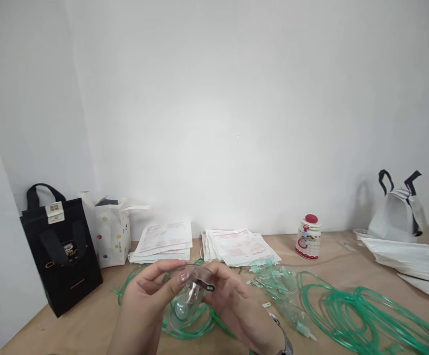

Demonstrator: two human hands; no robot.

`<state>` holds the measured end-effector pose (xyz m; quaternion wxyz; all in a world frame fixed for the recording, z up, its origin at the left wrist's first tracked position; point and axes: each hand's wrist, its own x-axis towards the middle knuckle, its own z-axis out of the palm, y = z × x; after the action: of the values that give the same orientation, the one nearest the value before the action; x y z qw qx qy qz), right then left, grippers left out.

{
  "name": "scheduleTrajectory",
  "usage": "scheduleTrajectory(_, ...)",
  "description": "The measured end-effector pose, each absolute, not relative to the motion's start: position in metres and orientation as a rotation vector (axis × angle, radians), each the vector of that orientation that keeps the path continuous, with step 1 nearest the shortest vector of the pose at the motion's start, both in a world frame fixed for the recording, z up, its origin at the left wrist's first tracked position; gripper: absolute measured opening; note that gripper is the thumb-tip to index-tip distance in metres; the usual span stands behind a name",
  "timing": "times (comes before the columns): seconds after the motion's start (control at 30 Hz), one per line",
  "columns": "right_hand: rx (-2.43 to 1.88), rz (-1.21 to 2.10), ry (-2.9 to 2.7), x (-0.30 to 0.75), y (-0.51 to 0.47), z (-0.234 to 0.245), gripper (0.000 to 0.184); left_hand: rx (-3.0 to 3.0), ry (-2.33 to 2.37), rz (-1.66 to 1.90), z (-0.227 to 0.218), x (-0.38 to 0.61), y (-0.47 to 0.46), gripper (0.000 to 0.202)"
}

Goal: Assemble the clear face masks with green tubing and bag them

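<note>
A clear plastic oxygen mask (181,307) is held up between both hands over the table. My left hand (154,287) is closed on its left rim, thumb on the near face and fingers behind. At the right rim, beside a small dark strip with a slotted end (206,286), my right hand (232,295) is closed on the mask; part of its grip is hidden. Green tubing (190,334) lies coiled below the mask. Right of my hands lie more clear masks (279,286) in a heap and a large loose coil of green tubing (354,315).
Two stacks of white printed packets (164,239) lie along the wall. On the left stand a black bag (64,261) and a white dotted bag (111,236). A red-lidded jar (309,239), a white bag with black handles (393,217) and white sheets (413,259) are on the right.
</note>
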<state>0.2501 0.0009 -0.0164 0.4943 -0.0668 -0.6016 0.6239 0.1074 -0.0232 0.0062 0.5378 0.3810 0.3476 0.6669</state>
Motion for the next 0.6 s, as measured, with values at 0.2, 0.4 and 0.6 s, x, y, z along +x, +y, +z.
scheduleTrajectory(0.2,-0.192,1.599,-1.270,0.240,-0.001,-0.018,0.027,0.957,0.880,1.606,0.004,0.104,-0.020,0.021)
scheduleTrajectory(0.4,-0.205,1.625,-1.262,0.238,-0.004,-0.018,0.025,0.951,0.817,1.529,0.010,0.102,-0.022,0.021)
scheduleTrajectory(0.6,-0.292,1.593,-1.238,0.238,-0.001,-0.019,0.024,0.880,0.785,1.564,0.008,0.107,-0.022,0.024)
